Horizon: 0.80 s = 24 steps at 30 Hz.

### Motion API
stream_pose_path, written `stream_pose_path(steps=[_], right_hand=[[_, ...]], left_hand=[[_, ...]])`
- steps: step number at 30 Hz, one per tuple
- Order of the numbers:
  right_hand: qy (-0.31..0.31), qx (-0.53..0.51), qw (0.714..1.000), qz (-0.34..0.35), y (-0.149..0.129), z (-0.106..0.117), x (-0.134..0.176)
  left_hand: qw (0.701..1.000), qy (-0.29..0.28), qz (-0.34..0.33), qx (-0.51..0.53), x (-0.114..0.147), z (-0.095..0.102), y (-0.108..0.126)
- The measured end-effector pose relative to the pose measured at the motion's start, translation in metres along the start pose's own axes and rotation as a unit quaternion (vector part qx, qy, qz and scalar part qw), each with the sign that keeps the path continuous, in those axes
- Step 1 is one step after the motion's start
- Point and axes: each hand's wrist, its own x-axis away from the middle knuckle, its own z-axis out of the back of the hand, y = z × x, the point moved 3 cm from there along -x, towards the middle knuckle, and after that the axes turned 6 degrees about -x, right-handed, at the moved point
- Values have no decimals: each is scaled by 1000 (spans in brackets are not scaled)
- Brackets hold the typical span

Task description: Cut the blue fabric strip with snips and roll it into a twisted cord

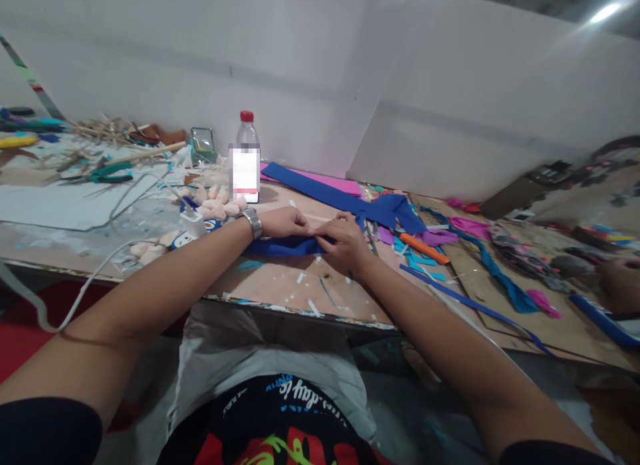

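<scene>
A strip of dark blue fabric (285,246) lies along the table under both hands. My left hand (286,222), with a metal watch on its wrist, pinches the strip from the left side. From the right, my right hand (346,240) has its fingers closed on the same strip, the fingertips of both hands nearly meeting. Beyond them, a longer blue fabric piece (320,190) stretches toward the wall over a pink strip (345,185). An orange-handled cutter (424,248) rests on scraps to the right.
A lit phone (245,173) stands against a red-capped bottle (247,126). Pale foam pieces (215,202) and a white charger (193,224) sit left, with green-handled pliers (111,172) farther off. Another person's hand (620,282) shows at the far right.
</scene>
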Motion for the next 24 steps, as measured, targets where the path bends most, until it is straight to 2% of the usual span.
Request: stream_pose_path(steps=[7, 12, 19, 24], right_hand=[[0, -16, 1000, -6, -4, 2, -2], [12, 1, 1000, 19, -4, 3, -1], [3, 13, 999, 44, -2, 4, 0], [6, 0, 1000, 23, -4, 5, 1]], left_hand=[[999, 6, 12, 36, 1, 0, 2], [999, 15, 7, 44, 0, -1, 3], [993, 16, 19, 114, 1, -2, 4], [994, 12, 25, 106, 2, -2, 5]])
